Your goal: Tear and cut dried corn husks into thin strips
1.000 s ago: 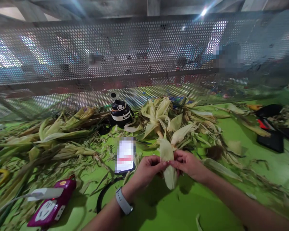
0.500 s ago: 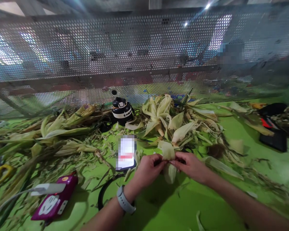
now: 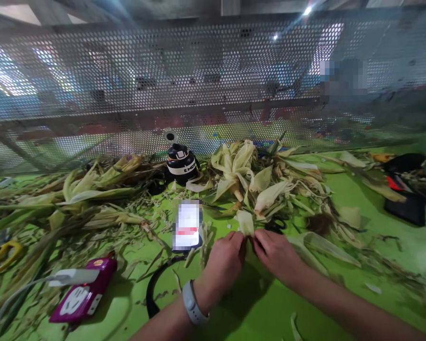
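Observation:
Between my two hands stands a pale piece of corn husk (image 3: 246,222), its upper end showing above my fingers and its lower part hidden by them. My left hand (image 3: 228,255), with a grey band on the wrist, pinches it from the left. From the right, my right hand (image 3: 275,253) pinches the same husk, its fingertips close to those of the left. Just beyond lies a heap of corn husks (image 3: 234,163), with a whitish husk bundle (image 3: 270,196) at its near edge. Black-handled scissors (image 3: 276,224), partly covered, rest behind my right hand.
A lit phone (image 3: 188,225) lies left of my hands, near a black bottle (image 3: 181,166). Farther left are a purple power bank (image 3: 85,289), yellow-handled scissors (image 3: 7,258) and more husks (image 3: 92,189). A perforated metal screen (image 3: 199,71) rises behind the green table (image 3: 255,308).
The husk's lower flap no longer shows below my fingers, and less of its top is visible. Both hands have turned knuckles-up around it. The black scissors handles have come into sight.

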Action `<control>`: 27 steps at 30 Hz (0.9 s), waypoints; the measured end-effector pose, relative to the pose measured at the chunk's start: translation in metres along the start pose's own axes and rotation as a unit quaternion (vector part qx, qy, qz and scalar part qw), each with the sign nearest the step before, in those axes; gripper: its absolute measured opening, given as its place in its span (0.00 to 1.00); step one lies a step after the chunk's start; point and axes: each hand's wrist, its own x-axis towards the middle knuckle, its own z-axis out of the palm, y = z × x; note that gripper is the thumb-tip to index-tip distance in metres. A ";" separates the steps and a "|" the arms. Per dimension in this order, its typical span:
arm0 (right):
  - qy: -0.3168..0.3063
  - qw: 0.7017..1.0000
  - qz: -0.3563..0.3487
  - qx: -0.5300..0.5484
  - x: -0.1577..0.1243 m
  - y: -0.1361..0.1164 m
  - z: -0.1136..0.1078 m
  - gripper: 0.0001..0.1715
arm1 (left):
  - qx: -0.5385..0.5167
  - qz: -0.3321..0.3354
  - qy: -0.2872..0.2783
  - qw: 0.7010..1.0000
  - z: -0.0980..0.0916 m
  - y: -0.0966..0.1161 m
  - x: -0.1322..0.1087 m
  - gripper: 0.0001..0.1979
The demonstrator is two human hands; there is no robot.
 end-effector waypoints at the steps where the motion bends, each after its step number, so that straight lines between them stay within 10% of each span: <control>1: -0.006 1.000 0.008 0.011 0.001 0.000 -0.001 0.11 | -0.007 -0.002 0.002 1.000 -0.001 0.000 0.001 0.10; 11: -0.089 0.982 0.065 0.157 0.009 0.005 -0.020 0.14 | -0.067 -0.007 0.000 0.998 -0.006 -0.003 0.006 0.12; 27: 0.043 0.999 -0.004 -0.032 0.007 0.017 0.003 0.13 | 0.191 0.001 -0.126 0.973 -0.008 0.008 0.002 0.15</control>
